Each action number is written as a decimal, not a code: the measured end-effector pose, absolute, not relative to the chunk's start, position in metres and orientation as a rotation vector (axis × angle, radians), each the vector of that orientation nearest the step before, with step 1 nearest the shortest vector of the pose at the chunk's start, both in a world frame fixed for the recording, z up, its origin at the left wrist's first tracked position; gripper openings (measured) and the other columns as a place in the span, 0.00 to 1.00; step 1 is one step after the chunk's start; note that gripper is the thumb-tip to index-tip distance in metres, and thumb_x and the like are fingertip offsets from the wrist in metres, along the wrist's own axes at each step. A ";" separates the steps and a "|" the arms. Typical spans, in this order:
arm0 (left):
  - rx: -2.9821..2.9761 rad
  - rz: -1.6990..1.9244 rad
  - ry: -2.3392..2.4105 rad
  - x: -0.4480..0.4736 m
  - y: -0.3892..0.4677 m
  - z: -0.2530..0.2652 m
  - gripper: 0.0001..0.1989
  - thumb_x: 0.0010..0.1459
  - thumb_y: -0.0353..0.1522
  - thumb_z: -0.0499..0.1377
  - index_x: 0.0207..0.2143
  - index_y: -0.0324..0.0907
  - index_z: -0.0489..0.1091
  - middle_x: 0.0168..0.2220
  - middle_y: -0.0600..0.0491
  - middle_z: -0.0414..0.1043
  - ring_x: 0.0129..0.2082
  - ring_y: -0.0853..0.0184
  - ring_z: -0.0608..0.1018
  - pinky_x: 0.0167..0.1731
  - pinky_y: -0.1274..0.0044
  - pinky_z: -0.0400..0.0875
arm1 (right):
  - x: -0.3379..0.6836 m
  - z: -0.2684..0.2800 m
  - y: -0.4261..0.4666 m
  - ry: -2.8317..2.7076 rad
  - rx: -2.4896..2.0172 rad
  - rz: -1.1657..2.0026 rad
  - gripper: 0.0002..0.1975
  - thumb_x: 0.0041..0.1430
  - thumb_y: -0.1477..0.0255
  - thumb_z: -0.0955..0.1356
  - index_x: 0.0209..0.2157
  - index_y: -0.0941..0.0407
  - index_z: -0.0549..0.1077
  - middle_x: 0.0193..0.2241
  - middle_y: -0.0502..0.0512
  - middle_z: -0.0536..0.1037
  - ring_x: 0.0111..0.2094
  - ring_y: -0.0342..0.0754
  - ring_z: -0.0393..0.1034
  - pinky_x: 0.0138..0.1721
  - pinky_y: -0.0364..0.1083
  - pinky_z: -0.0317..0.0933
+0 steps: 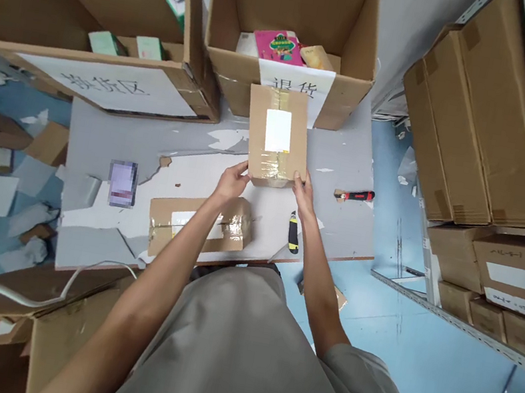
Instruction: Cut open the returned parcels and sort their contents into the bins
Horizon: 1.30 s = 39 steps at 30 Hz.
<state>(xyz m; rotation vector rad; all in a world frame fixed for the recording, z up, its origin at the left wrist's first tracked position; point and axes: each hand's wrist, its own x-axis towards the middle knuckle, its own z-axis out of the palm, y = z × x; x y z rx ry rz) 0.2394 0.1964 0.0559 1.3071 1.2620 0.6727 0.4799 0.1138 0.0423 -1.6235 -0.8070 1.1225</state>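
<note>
Both hands hold a taped cardboard box [256, 131] by its near corners, in front of the middle open carton. A blank-looking white label [278, 131] and clear shiny tape lie on its top. My left hand [232, 182] grips the near left corner, and my right hand [303, 191] the near right corner with the thumb on top. Just below my left hand, a longer taped box [165, 214] lies on the table, partly behind my forearm. A yellow and black box cutter [293, 232] rests beside my right wrist.
A red and black cutter [357, 195] lies near the table's [338, 230] right edge. Behind stand two open cartons, the left carton [204, 95] with green boxes, the middle carton [235, 76] with a pink package [279, 45]. A pixelated phone-like object [122, 184] lies left. Shelves [463, 327] with boxes stand right.
</note>
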 end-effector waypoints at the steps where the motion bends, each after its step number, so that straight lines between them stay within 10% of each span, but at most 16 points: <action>1: 1.301 0.658 1.272 0.234 0.200 0.057 0.32 0.67 0.43 0.71 0.69 0.39 0.83 0.73 0.41 0.79 0.76 0.42 0.77 0.79 0.54 0.69 | 0.477 0.039 0.113 -0.840 -1.613 1.140 0.55 0.68 0.32 0.66 0.83 0.52 0.62 0.79 0.63 0.72 0.79 0.56 0.69 0.79 0.58 0.66; 7: 1.447 0.745 1.548 0.158 0.165 0.066 0.39 0.71 0.51 0.70 0.75 0.39 0.76 0.78 0.35 0.72 0.81 0.42 0.71 0.84 0.52 0.59 | 0.475 0.012 0.048 -0.936 -2.341 1.063 0.58 0.54 0.52 0.84 0.78 0.62 0.66 0.75 0.80 0.72 0.78 0.70 0.65 0.76 0.61 0.65; 13: 1.429 0.830 1.811 0.043 0.069 0.075 0.43 0.72 0.57 0.68 0.80 0.47 0.70 0.82 0.38 0.66 0.83 0.43 0.67 0.83 0.50 0.60 | 0.456 0.011 -0.027 -0.926 -2.644 0.996 0.31 0.55 0.71 0.75 0.61 0.59 0.74 0.61 0.74 0.81 0.61 0.65 0.78 0.64 0.56 0.71; 20: 1.378 0.759 1.577 -0.008 0.024 0.078 0.27 0.71 0.52 0.69 0.64 0.49 0.83 0.75 0.40 0.73 0.75 0.45 0.77 0.68 0.56 0.83 | 0.423 0.059 -0.031 -1.152 -2.427 0.903 0.25 0.65 0.64 0.69 0.61 0.55 0.74 0.46 0.56 0.85 0.46 0.53 0.80 0.55 0.50 0.75; 26: 1.395 0.736 1.428 -0.015 0.039 0.065 0.21 0.70 0.43 0.67 0.61 0.46 0.84 0.64 0.42 0.78 0.60 0.52 0.84 0.58 0.60 0.88 | 0.363 0.144 0.009 -1.756 -1.876 0.949 0.29 0.84 0.48 0.62 0.66 0.52 0.79 0.56 0.61 0.88 0.53 0.57 0.84 0.57 0.52 0.76; 39: 1.333 0.715 1.244 -0.018 0.046 0.041 0.24 0.64 0.36 0.71 0.63 0.45 0.84 0.61 0.43 0.74 0.53 0.55 0.84 0.54 0.63 0.89 | 0.191 0.204 0.072 -3.109 -1.851 0.606 0.23 0.92 0.62 0.58 0.72 0.52 0.77 0.60 0.67 0.84 0.58 0.60 0.78 0.50 0.50 0.65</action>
